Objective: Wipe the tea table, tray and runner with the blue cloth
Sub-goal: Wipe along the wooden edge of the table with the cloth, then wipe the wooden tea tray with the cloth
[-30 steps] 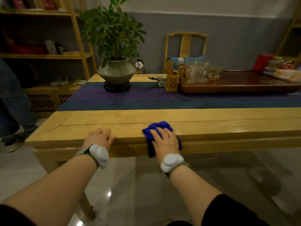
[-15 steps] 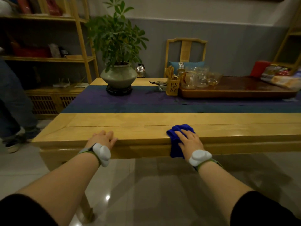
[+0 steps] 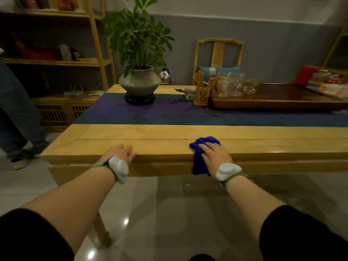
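Blue cloth (image 3: 198, 163) draped over the tea table's (image 3: 169, 132) near edge, partly hidden under the right hand (image 3: 216, 154), which presses it with flat, straight fingers. Left hand (image 3: 118, 153) rests relaxed on the same edge, holding nothing. Runner (image 3: 169, 113) and tray (image 3: 282, 103) cut off at right.

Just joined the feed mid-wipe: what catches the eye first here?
The bright blue cloth stands out most, pressed under the right hand at the yellow tea table's near edge and hanging over its front. The left hand rests on the same edge. Behind, a leafy potted plant stands on the purple runner, with glassware on the dark tray to its right.
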